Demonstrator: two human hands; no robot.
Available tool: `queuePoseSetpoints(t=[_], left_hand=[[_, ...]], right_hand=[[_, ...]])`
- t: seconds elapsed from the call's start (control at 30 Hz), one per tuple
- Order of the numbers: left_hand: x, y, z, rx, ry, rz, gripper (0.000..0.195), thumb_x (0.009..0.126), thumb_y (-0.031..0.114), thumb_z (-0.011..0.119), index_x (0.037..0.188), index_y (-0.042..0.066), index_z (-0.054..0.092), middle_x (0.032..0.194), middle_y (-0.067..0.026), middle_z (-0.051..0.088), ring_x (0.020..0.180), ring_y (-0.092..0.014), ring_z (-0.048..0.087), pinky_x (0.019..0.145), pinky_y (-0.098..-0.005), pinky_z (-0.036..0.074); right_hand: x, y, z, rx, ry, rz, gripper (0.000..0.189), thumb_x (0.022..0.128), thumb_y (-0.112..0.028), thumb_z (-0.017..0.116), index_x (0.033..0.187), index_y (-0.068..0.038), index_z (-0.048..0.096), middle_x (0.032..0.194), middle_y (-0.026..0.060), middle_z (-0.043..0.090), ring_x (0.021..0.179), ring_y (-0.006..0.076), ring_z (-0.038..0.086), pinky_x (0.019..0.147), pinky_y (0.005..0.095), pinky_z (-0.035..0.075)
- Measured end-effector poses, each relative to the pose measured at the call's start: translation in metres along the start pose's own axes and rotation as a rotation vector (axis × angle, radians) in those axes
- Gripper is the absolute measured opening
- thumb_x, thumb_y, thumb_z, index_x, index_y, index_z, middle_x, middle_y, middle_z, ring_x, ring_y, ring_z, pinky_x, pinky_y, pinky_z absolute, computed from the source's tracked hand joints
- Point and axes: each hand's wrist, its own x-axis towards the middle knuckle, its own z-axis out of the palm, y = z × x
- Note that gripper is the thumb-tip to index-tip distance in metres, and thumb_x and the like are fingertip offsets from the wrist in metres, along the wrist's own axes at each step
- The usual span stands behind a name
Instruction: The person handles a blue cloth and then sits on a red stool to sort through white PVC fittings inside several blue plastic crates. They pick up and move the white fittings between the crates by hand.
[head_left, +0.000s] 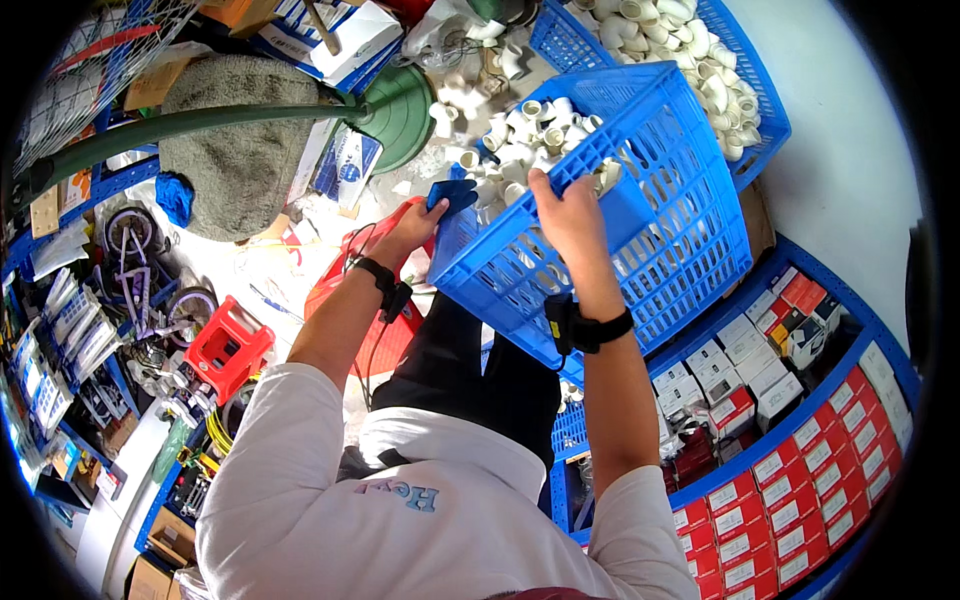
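Observation:
A blue plastic crate (675, 217) stands tilted in front of me, with white plastic pipe fittings (536, 139) in and beyond its open side. My right hand (571, 214) grips the crate's upper rim, fingers over the edge. My left hand (420, 225) is at the crate's near left corner, its thumb and fingers on a dark blue glove or cloth (452, 193); whether it also bears on the crate is unclear. Both wrists wear black straps with small devices. Behind, another blue crate (772, 131) holds many white pipe elbows (712, 82).
A red plastic stool (229, 349) and a small bicycle (135, 277) stand at left. A green pole with a round base (401, 112) rises beside a grey-covered seat (240, 150). Blue shelving (795, 262) at right holds red and white boxes (780, 480). Loose fittings lie on the floor.

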Motion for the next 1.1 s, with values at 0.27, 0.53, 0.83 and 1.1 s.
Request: queuePoseSetpoints(t=[0.27, 0.53, 0.83, 1.1], left_hand=[[-0.025, 0.01, 0.024, 0.026, 0.149, 0.047, 0.047, 0.089, 0.039, 0.044, 0.102, -0.005, 0.054, 0.087, -0.02, 0.061, 0.083, -0.029, 0.06, 0.075, -0.0355, 0.043], [-0.052, 0.023, 0.021, -0.046, 0.29, 0.206, 0.04, 0.089, 0.035, 0.046, 0.098, -0.003, 0.054, 0.08, -0.0091, 0.059, 0.073, -0.014, 0.053, 0.067, -0.0296, 0.041], [-0.122, 0.081, 0.016, -0.268, 0.195, 0.195, 0.038, 0.092, 0.031, 0.044, 0.101, -0.004, 0.054, 0.087, -0.0015, 0.055, 0.079, -0.008, 0.046, 0.073, -0.0234, 0.04], [-0.105, 0.073, -0.008, -0.451, 0.031, 0.13, 0.034, 0.092, 0.029, 0.044, 0.104, -0.002, 0.053, 0.091, -0.0001, 0.055, 0.083, -0.008, 0.047, 0.075, -0.0231, 0.04]], right_hand=[[-0.01, 0.007, -0.015, 0.018, -0.034, 0.055, 0.065, 0.079, -0.045, 0.053, 0.091, 0.019, 0.044, 0.081, 0.0313, 0.056, 0.081, 0.0428, 0.056, 0.072, 0.0418, 0.045], [-0.009, 0.024, -0.018, 0.158, -0.08, 0.014, 0.065, 0.078, -0.044, 0.055, 0.092, 0.019, 0.044, 0.084, 0.0325, 0.056, 0.085, 0.0419, 0.056, 0.075, 0.0406, 0.044], [-0.004, 0.018, -0.011, 0.064, -0.016, -0.078, 0.074, 0.079, -0.049, 0.051, 0.098, 0.021, 0.039, 0.091, 0.0367, 0.053, 0.091, 0.0441, 0.053, 0.08, 0.0395, 0.043], [0.025, -0.011, 0.019, -0.014, -0.052, -0.061, 0.076, 0.079, -0.05, 0.05, 0.1, 0.022, 0.04, 0.102, 0.0376, 0.048, 0.097, 0.0442, 0.051, 0.085, 0.0387, 0.041]])
